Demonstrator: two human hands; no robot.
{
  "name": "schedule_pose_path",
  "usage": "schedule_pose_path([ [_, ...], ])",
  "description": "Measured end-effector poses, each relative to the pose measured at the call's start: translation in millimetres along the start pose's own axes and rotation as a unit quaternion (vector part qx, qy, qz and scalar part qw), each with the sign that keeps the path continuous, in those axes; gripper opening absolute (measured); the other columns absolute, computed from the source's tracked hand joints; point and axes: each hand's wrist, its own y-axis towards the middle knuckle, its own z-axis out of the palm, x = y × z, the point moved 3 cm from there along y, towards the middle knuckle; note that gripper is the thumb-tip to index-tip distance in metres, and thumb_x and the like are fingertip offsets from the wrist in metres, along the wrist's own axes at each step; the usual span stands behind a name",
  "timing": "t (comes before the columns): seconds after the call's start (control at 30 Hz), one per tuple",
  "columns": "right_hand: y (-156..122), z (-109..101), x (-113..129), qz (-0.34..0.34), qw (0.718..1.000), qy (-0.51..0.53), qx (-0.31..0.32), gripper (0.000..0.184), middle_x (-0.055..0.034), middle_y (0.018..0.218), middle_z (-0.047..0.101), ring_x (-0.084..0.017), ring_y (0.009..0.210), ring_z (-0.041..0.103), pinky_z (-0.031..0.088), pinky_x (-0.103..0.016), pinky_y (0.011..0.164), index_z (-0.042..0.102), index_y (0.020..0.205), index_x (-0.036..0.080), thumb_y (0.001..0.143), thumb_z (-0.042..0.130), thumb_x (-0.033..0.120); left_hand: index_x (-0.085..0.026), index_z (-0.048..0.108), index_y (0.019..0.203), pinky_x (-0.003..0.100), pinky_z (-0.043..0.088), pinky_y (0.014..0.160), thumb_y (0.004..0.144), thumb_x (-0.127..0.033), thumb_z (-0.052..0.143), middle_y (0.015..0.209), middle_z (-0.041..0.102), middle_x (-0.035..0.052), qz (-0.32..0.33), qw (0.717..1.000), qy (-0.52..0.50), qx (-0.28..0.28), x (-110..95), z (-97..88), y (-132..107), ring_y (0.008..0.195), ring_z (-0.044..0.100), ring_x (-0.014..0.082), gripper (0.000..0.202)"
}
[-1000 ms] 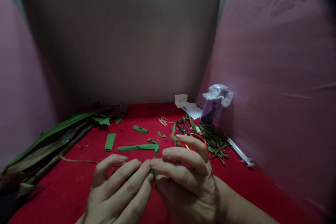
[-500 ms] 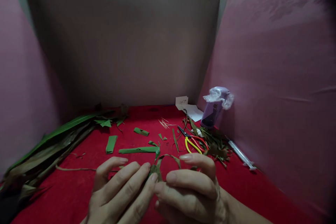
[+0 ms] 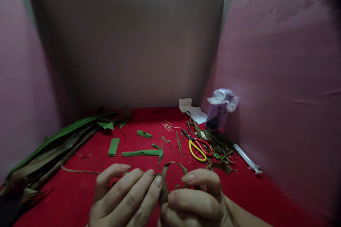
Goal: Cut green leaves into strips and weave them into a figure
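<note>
Low in the view, my left hand (image 3: 125, 195) and my right hand (image 3: 193, 202) meet, both pinching a narrow dull-green leaf strip (image 3: 166, 175). The strip rises between my fingertips and loops over toward the right. My left fingers are curled with their tips against the strip. My right fingers are folded round its lower end, which is hidden. Just beyond the hands, a flat green leaf strip (image 3: 141, 153) lies on the red cloth (image 3: 69, 198).
Scissors with a yellow and a red handle (image 3: 198, 147) lie right of centre beside a heap of leaf trimmings (image 3: 221, 147). A purple bottle (image 3: 218, 111), white paper (image 3: 195, 113), a syringe (image 3: 246, 158) and toothpicks (image 3: 167, 125) sit near. Long leaves (image 3: 53, 145) lie left. Panels enclose three sides.
Both hands have drawn back toward me and lower in the view, uncovering the scissors. The held strip now shows as a longer loop above my fingers.
</note>
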Motion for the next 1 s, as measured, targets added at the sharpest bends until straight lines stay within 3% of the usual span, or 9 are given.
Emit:
schedule_pose_path([
  [0.13,13.1,-13.7,-2.2,0.092,0.995,-0.002,0.023,0.017,0.0132,0.066,0.069,-0.005,0.068,0.06,0.04,-0.022,0.092,0.065,0.068,0.024,0.084,0.062,0.021,-0.014,0.069,0.095,0.04,0.037,0.092,0.093,-0.019,0.043,0.087,0.075,0.0049,-0.01,0.999,-0.043,-0.004,1.9,1.4,-1.4,0.086,0.062,0.018,0.027],
  [0.23,23.5,-20.8,-5.7,0.119,0.992,0.016,0.045,0.016,0.0124,0.074,0.072,-0.008,0.074,0.062,0.041,-0.027,0.089,0.066,0.074,0.025,0.086,0.058,0.018,-0.013,0.068,0.097,0.043,0.035,0.091,0.091,-0.015,0.045,0.087,0.074,0.006,-0.017,0.998,-0.053,0.002,4.4,4.2,0.0,0.085,0.062,0.0196,0.024],
  [0.33,29.4,-20.0,-15.9,0.184,0.979,0.074,0.043,0.011,0.0056,0.075,0.072,-0.014,0.078,0.062,0.042,-0.034,0.084,0.063,0.074,0.022,0.083,0.059,0.015,-0.013,0.068,0.091,0.042,0.036,0.085,0.091,-0.012,0.043,0.08,0.073,0.0054,-0.023,0.996,-0.082,0.018,6.7,9.8,4.6,0.079,0.061,0.0187,0.025],
  [0.4,29.0,-14.9,-26.3,0.264,0.949,0.155,0.067,0.01,0.0019,0.07,0.067,-0.016,0.074,0.059,0.042,-0.036,0.078,0.059,0.073,0.02,0.078,0.058,0.011,-0.014,0.068,0.086,0.041,0.036,0.081,0.092,-0.014,0.043,0.074,0.07,0.0041,-0.041,0.991,-0.118,0.045,8.0,15.6,7.0,0.074,0.06,0.0173,0.025],
  [0.53,20.6,-9.1,-45.3,0.415,0.85,0.298,0.126,0.004,0.0,0.074,0.062,-0.015,0.073,0.055,0.042,-0.033,0.074,0.058,0.079,0.019,0.082,0.058,0.017,-0.019,0.066,0.085,0.041,0.034,0.08,0.093,-0.019,0.041,0.071,0.067,0.0013,-0.085,0.979,-0.16,0.096,9.5,24.5,5.3,0.072,0.058,0.0172,0.026],
  [0.6,18.9,-10.4,-49.4,0.421,0.828,0.33,0.166,0.009,-0.0008,0.08,0.062,-0.016,0.078,0.054,0.04,-0.033,0.077,0.061,0.082,0.019,0.082,0.064,0.027,-0.02,0.065,0.085,0.041,0.033,0.08,0.093,-0.019,0.041,0.071,0.067,0.001,-0.092,0.976,-0.167,0.11,9.8,26.0,2.7,0.072,0.057,0.0175,0.025],
  [0.73,21.4,-12.6,-48.6,0.379,0.831,0.322,0.25,0.034,0.0,0.082,0.063,-0.016,0.08,0.052,0.038,-0.032,0.079,0.063,0.088,0.018,0.066,0.078,0.039,-0.019,0.064,0.086,0.04,0.033,0.079,0.092,-0.019,0.042,0.073,0.066,0.0014,-0.097,0.97,-0.179,0.131,10.1,26.8,-0.9,0.073,0.056,0.018,0.023],
  [0.9,20.5,-9.4,-45.1,0.362,0.828,0.285,0.32,0.009,0.0029,0.075,0.061,-0.012,0.075,0.052,0.037,-0.031,0.081,0.06,0.08,0.018,0.081,0.066,0.025,-0.02,0.064,0.084,0.04,0.033,0.08,0.092,-0.018,0.042,0.07,0.064,0.0,-0.103,0.966,-0.187,0.147,8.3,27.9,0.6,0.069,0.054,0.0162,0.024],
  [1.0,19.7,-9.8,-46.9,0.352,0.828,0.291,0.326,0.009,0.0022,0.08,0.062,-0.012,0.079,0.053,0.038,-0.03,0.082,0.059,0.082,0.018,0.081,0.066,0.024,-0.02,0.063,0.085,0.039,0.034,0.079,0.092,-0.014,0.041,0.07,0.064,-0.0002,-0.113,0.962,-0.199,0.145,7.6,27.6,2.4,0.07,0.054,0.0158,0.024],
])
